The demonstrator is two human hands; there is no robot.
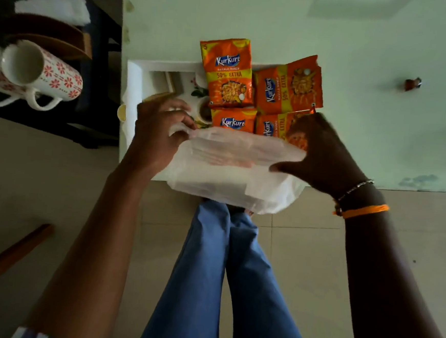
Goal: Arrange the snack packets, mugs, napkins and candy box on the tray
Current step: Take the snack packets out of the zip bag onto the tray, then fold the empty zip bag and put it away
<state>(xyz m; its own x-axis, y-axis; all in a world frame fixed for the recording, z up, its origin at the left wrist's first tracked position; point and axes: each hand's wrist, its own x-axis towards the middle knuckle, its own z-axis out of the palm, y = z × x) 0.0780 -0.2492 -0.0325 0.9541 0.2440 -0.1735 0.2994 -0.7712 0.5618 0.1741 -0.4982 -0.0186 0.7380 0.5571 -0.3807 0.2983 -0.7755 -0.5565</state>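
A white tray (134, 81) lies on the pale green table. Several orange Kurkure snack packets (229, 73) cover its far and right parts. Over the tray's near edge hangs a clear plastic pack of white napkins (230, 169), held by both hands. My left hand (158, 129) pinches the pack's top left edge. On the pack's right end, my right hand (321, 155) grips with spread fingers and thumb. Two white mugs with red flowers (40, 74) lie on their sides on a dark stand to the left. A floral piece shows on the tray beside the packets.
The dark stand (97, 52) at left also holds brown plates and a white cloth (53, 7). A small brown object (412, 83) sits on the table at right. My blue-trousered legs and tiled floor are below; a wooden stick (9, 256) lies lower left.
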